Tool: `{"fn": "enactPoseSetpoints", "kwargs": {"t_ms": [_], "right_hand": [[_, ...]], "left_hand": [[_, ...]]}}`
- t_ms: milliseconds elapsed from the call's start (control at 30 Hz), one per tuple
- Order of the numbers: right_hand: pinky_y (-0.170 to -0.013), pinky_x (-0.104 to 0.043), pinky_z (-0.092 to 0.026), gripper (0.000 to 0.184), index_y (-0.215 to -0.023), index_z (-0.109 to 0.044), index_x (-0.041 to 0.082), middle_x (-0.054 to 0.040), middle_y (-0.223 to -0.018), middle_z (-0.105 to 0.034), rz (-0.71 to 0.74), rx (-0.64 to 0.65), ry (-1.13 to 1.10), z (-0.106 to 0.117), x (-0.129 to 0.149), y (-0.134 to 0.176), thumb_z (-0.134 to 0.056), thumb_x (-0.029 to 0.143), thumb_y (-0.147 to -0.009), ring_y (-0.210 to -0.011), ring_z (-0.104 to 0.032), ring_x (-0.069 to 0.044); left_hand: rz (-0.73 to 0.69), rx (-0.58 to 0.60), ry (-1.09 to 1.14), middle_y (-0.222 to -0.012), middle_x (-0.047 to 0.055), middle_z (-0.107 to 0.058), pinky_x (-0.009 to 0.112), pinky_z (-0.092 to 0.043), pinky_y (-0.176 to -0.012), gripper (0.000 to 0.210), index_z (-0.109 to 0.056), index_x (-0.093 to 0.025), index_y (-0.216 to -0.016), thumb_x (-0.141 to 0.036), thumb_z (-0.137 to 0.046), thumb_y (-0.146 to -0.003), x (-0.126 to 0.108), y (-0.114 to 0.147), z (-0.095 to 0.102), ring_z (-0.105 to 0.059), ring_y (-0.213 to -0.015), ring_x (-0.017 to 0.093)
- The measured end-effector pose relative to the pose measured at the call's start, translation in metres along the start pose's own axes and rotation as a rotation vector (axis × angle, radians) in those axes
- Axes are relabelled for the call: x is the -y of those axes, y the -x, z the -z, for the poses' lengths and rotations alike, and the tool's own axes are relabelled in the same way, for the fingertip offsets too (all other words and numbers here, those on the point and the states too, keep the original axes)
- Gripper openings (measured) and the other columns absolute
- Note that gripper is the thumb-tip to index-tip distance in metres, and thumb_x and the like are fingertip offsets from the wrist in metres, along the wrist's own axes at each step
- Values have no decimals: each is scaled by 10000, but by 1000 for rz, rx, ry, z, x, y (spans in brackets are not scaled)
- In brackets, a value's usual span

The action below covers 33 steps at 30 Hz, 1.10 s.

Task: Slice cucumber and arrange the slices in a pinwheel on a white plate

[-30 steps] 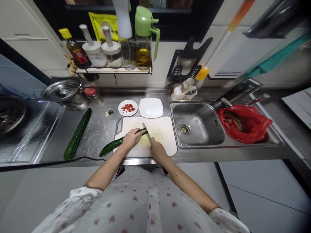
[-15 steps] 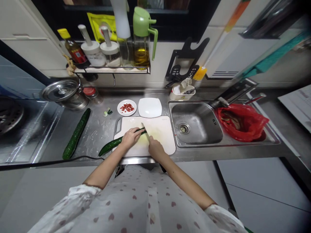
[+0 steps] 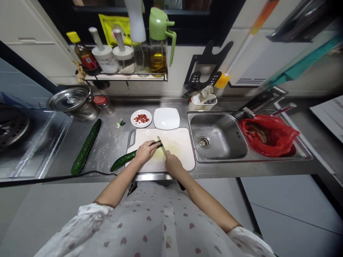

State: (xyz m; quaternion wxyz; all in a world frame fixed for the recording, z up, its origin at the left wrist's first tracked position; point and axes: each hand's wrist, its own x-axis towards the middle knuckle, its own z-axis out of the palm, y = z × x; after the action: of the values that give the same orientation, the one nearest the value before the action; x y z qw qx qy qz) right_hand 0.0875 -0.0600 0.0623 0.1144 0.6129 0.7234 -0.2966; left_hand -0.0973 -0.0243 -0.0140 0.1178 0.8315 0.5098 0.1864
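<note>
On the white cutting board [image 3: 184,142] lies a dark green cucumber [image 3: 123,160], its left end reaching past the board's edge. My left hand [image 3: 144,152] is closed over the cucumber near its right end. A knife [image 3: 162,144] is in my right hand [image 3: 173,165], fingers wrapped round the handle. Its blade stands at the cucumber's right tip, close to my left fingers; whether it has cut in, I cannot tell. A second, whole cucumber [image 3: 87,147] rests on the steel counter to the left. Small cucumber end pieces [image 3: 120,123] lie behind the board.
Behind the board stand a small plate [image 3: 141,125] of chopped red bits and a white square plate [image 3: 166,118]. To the right are the sink [image 3: 218,142] and a red plastic bag [image 3: 269,137]. A lidded pot [image 3: 72,101] and a black cord [image 3: 91,172] are at left.
The whole view has shifted slightly, so everything sits a little further right. Both hands, the knife and the cucumber keep nearly the same places on the board.
</note>
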Motion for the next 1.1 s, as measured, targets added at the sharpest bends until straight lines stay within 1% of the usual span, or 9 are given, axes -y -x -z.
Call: {"fn": "enactPoseSetpoints", "kwargs": {"t_ms": [133, 367, 500, 700, 1100], "right_hand": [[-740, -305, -456, 311, -1161, -432, 133, -159, -990, -655, -12, 13, 8, 2, 1, 1, -366, 52, -869, -939, -644, -243], [-759, -310, -460, 339, -1190, -418, 128, -166, -1037, -648, -16, 12, 4, 9, 10, -14, -362, 39, -867, -977, -639, -251], [-755, -306, -458, 355, -1203, -413, 128, -166, -1036, -648, -16, 14, 5, 7, 9, -15, -368, 37, -862, -984, -639, -253], [-743, -305, -456, 320, -1169, -438, 135, -161, -1008, -650, -26, 19, 0, 1, 4, -8, -378, 51, -866, -955, -644, -250], [-792, -302, -460, 355, -1216, -420, 128, -167, -1046, -654, -29, 13, -3, 4, 11, -22, -402, 49, -870, -1019, -637, -248]], "left_hand": [[-12, -17, -3, -1175, 53, -619, 328, -497, -915, 367, -605, -310, -1285, -293, -450, -953, 0, 0, -1, -571, -1033, 182], [-11, -21, -6, -1167, 52, -625, 328, -494, -916, 356, -620, -302, -1267, -292, -453, -953, 0, -1, 0, -572, -1029, 183], [-2, -15, -11, -1168, 47, -625, 322, -495, -911, 352, -623, -311, -1261, -291, -459, -951, -1, -1, 0, -573, -1024, 179], [-8, -22, -22, -1176, 47, -625, 313, -502, -891, 352, -626, -303, -1258, -286, -452, -952, 0, -1, 1, -575, -1013, 177], [-5, -31, -4, -1170, 48, -627, 319, -500, -903, 352, -628, -307, -1256, -286, -454, -951, 0, -1, 0, -579, -1015, 177]]}}
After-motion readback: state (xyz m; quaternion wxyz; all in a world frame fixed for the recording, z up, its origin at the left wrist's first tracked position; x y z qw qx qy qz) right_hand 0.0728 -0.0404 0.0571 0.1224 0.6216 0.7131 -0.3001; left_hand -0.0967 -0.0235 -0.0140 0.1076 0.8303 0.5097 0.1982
